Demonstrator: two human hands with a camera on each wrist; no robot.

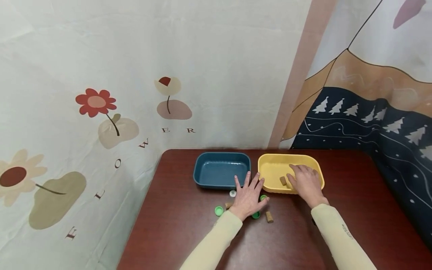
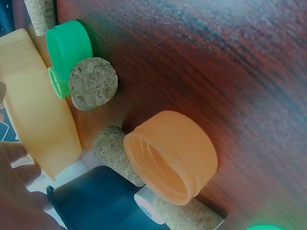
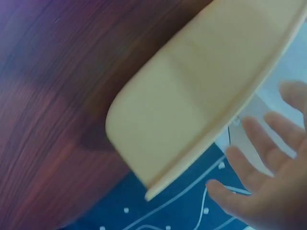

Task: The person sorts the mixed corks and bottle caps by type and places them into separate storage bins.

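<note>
My left hand (image 1: 247, 198) hovers with spread fingers above loose bottle caps and corks, holding nothing. Around it lie a green cap (image 1: 219, 210), a white cap (image 1: 233, 193), a cork (image 1: 228, 205) and another cork (image 1: 269, 217). The left wrist view also reveals an orange cap (image 2: 196, 148) among several corks, mostly hidden from the head camera. Over the right part of the yellow tray (image 1: 272, 165) is my right hand (image 1: 306, 183), its fingers loosely bent and apart with nothing between them. One cork (image 1: 282, 180) lies inside that tray, left of the thumb.
A dark blue tray (image 1: 221, 170) stands left of the yellow one, near the back edge of the reddish-brown table (image 1: 290, 240). Behind the table hangs a printed cloth (image 1: 229, 75) with flowers. A navy cloth (image 1: 391, 150) with white trees hangs at the right.
</note>
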